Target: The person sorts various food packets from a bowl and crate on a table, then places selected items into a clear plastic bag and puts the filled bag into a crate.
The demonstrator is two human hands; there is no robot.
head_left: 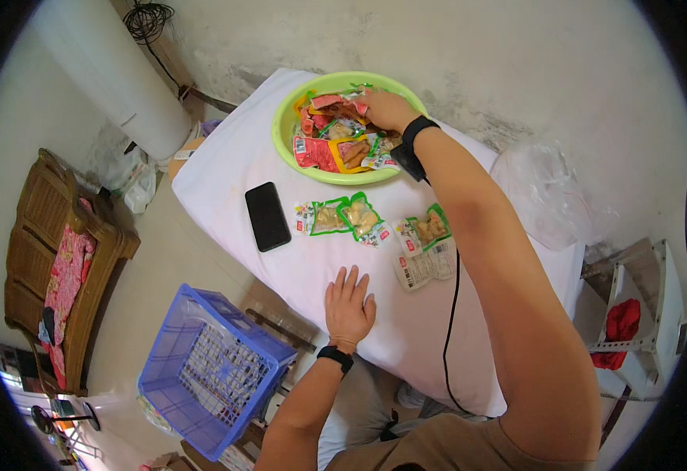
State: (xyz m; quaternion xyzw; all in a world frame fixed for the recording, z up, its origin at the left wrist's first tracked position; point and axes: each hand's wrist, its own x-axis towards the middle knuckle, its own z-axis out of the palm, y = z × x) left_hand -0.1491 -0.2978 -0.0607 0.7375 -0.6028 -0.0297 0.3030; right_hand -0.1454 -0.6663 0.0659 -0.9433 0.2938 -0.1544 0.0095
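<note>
Packets (361,215) with seemingly red labels (411,245)

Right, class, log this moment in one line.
right hand: inside round green plastic basin, among colourful plastic packets, grip unclear; left hand: open, palm down on white cloth; black rectangular phone: on cloth

— How many packets (363,216) do we count lying on the tabletop (406,345)?
— Four: we see two toward the left and two toward the right.
— And inside the green basin (283,141)?
— Several; they overlap too much for us to number them.
— Hands?
— Two, we agree: one left hand (349,306) and one right hand (386,110), with two black wristbands (335,358) between them.
— What else do we tally?
— One phone (268,217), one blue crate (167,377), one wooden settee (33,243) and one white cylinder (116,74).
</note>
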